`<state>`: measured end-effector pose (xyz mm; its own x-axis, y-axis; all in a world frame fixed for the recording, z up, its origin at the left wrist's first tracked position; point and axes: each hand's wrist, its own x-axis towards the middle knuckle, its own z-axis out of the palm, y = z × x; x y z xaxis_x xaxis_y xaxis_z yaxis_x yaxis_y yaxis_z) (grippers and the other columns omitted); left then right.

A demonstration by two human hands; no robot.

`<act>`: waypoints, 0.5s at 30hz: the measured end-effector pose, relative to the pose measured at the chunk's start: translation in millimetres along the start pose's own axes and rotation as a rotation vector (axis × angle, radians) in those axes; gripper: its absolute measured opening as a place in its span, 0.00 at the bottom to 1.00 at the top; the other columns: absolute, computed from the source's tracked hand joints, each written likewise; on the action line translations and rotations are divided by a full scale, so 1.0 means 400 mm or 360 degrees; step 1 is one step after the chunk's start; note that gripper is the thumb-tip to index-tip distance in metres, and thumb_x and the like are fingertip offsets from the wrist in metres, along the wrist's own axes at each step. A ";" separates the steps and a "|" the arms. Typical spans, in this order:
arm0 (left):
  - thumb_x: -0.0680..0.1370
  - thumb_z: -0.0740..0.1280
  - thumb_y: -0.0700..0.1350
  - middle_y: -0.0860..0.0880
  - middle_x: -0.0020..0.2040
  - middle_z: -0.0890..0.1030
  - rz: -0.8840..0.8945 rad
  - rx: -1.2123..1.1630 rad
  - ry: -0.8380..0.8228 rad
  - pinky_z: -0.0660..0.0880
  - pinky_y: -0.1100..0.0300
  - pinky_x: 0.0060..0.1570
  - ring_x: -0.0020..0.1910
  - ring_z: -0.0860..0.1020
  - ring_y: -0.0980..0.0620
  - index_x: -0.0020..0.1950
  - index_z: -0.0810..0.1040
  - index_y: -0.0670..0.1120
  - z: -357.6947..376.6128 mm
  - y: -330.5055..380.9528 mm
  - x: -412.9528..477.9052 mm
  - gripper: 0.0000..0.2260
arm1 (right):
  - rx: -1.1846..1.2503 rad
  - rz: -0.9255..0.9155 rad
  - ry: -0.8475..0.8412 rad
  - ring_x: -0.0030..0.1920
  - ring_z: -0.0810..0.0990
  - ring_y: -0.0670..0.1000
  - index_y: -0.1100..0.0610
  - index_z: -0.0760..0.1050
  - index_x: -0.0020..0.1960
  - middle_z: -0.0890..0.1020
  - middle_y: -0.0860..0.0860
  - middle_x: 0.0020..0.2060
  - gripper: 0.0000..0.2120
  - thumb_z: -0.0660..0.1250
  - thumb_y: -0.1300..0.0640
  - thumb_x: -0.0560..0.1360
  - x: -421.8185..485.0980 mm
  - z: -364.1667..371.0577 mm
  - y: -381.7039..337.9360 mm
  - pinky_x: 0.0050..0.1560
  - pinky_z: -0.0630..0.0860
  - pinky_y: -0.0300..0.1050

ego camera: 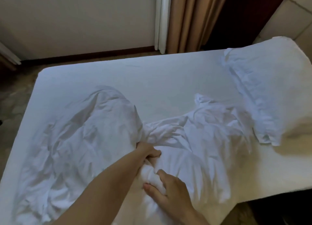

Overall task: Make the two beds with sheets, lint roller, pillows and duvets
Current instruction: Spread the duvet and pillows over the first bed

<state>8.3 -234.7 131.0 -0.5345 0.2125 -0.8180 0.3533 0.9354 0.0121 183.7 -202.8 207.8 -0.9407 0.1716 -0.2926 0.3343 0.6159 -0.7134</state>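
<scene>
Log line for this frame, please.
left hand: grips cover | right hand: grips cover | cover: crumpled on bed | pillow: at bed's right end

Bedroom (white bed (152, 76), tan curtains (185, 18))

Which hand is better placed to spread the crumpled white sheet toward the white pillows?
Probably the right hand: it grips the crumpled white sheet on the side nearer the white pillows.

1. Beyond the left hand (148, 153), a pale wall (76, 18) with dark skirting board (87, 53).
2. Beyond the right hand (168, 189), a white frame (162, 20) beside a tan curtain (189, 18).
3. Far left, dim mottled floor (13, 98).
</scene>
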 end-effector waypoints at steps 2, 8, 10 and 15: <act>0.78 0.55 0.65 0.43 0.73 0.65 -0.0111 -0.0236 -0.0190 0.57 0.56 0.70 0.73 0.61 0.45 0.75 0.58 0.40 -0.007 -0.012 -0.005 0.35 | -0.0020 -0.0035 -0.0023 0.34 0.70 0.41 0.47 0.62 0.43 0.69 0.43 0.29 0.24 0.52 0.26 0.65 -0.004 0.001 0.006 0.36 0.65 0.35; 0.81 0.58 0.43 0.47 0.26 0.71 -0.0261 -0.1396 -0.0249 0.67 0.62 0.20 0.20 0.69 0.54 0.34 0.68 0.43 0.001 -0.052 -0.019 0.15 | 0.0250 0.0080 -0.0218 0.31 0.70 0.41 0.47 0.65 0.35 0.73 0.42 0.28 0.28 0.53 0.21 0.61 0.023 -0.032 0.025 0.36 0.65 0.36; 0.81 0.57 0.43 0.46 0.23 0.70 -0.0326 -0.1873 -0.0227 0.67 0.64 0.23 0.21 0.67 0.50 0.34 0.68 0.42 -0.010 -0.061 -0.038 0.16 | 0.0539 0.0148 -0.0193 0.30 0.70 0.40 0.48 0.66 0.31 0.73 0.42 0.26 0.23 0.59 0.30 0.70 0.051 -0.056 0.032 0.36 0.65 0.36; 0.77 0.64 0.45 0.47 0.23 0.69 -0.0106 -0.2321 0.0129 0.64 0.66 0.24 0.19 0.67 0.52 0.32 0.68 0.43 -0.083 -0.048 -0.138 0.14 | 0.0567 0.0099 0.0184 0.31 0.71 0.43 0.54 0.71 0.34 0.74 0.46 0.29 0.14 0.65 0.50 0.77 0.146 -0.175 0.067 0.35 0.68 0.35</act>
<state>5.5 -254.8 194.8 -0.5769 0.1272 -0.8069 -0.7214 0.3839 0.5763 133.8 -122.3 216.1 -0.9114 0.2985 -0.2832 0.3711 0.2990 -0.8792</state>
